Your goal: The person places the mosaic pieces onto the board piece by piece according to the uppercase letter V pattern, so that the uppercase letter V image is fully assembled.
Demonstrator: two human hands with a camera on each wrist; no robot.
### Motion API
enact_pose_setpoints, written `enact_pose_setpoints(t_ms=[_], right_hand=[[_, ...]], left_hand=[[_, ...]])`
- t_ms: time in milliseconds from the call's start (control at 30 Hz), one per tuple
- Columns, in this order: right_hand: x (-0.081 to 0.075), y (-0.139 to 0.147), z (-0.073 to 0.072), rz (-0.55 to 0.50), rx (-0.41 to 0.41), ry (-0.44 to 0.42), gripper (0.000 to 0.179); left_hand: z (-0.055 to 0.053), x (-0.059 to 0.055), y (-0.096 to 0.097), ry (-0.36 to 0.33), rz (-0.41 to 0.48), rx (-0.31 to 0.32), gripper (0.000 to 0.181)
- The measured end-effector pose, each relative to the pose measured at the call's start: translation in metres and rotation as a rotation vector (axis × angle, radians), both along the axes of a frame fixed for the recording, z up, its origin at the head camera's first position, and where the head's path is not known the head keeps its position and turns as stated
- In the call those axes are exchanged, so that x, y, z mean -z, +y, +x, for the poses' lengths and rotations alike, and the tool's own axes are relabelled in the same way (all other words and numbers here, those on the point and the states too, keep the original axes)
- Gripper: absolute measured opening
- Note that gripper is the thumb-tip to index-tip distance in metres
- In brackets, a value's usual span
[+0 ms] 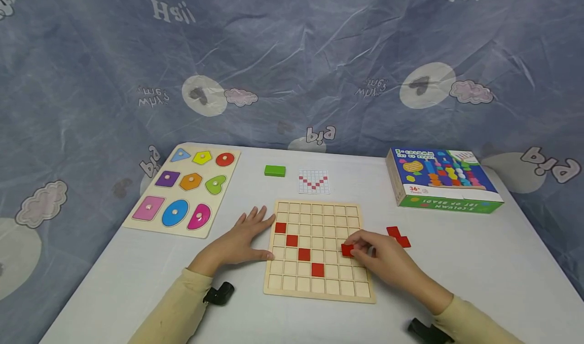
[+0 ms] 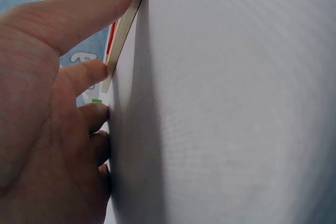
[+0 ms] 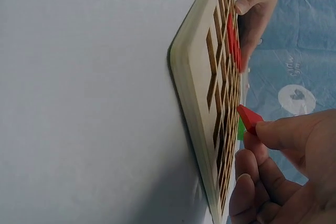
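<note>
A wooden grid board lies on the table with red square tiles in several cells, running diagonally from the left edge down to a tile near the bottom middle. My right hand pinches another red tile between thumb and fingers over the right part of the board. In the right wrist view that tile is tilted and held by its edge. My left hand rests at the board's left edge, fingers spread, with the thumb and index finger touching the rim.
Loose red tiles lie right of the board. Beyond it are a pattern card with a red V and a green block. A shape puzzle board is at left, a colourful box at right.
</note>
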State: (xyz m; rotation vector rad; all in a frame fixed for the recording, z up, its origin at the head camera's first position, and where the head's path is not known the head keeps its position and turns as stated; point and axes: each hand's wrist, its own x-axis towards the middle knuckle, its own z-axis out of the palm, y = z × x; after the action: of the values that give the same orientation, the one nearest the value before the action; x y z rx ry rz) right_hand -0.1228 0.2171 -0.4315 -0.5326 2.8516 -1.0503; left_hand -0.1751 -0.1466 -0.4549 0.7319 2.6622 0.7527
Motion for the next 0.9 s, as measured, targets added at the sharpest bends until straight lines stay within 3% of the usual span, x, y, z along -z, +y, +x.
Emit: enact_pose_setpoints(t_ms=[900], right_hand=[[0.007, -0.027, 0.000, -0.035, -0.096, -0.039, 0.017]], left_hand=[[0.000, 0.000, 0.000, -0.013, 0.004, -0.003, 0.098]])
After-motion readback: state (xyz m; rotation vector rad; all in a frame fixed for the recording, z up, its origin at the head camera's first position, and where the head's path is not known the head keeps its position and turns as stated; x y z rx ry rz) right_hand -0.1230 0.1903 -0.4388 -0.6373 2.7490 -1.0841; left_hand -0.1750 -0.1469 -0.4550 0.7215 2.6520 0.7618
